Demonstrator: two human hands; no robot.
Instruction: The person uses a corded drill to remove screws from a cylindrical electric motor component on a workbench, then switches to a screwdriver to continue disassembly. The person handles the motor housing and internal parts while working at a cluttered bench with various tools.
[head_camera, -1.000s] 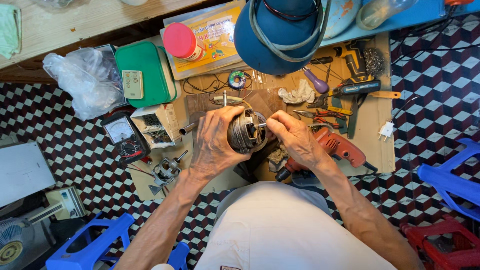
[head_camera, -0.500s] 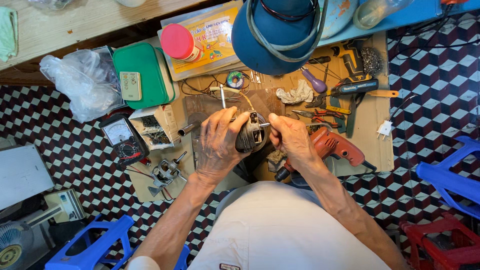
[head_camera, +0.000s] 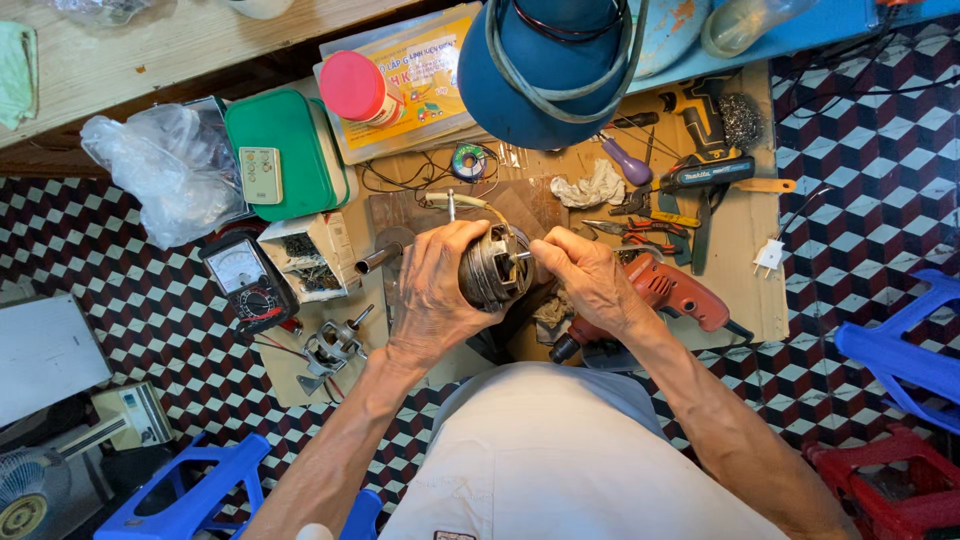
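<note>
My left hand (head_camera: 438, 288) wraps around a round grey electric motor (head_camera: 492, 268), holding it above a brown cardboard work mat (head_camera: 742, 300) on the floor. A thin shaft sticks out of the motor toward my right hand (head_camera: 587, 278), whose fingertips pinch at that shaft end. A pale wire (head_camera: 462, 201) loops from the motor's top. My white-clothed lap fills the bottom of the view.
A red power drill (head_camera: 668, 289) lies just right of my right hand. Pliers, a cordless drill (head_camera: 712, 172) and several hand tools lie beyond. A multimeter (head_camera: 245, 280), green case (head_camera: 282, 155), small parts box (head_camera: 308, 256) and plastic bag (head_camera: 165, 170) sit left. Blue stools (head_camera: 905, 345) flank me.
My left hand has turned the motor and shifted its grip lower. My right fingers stayed at the shaft end.
</note>
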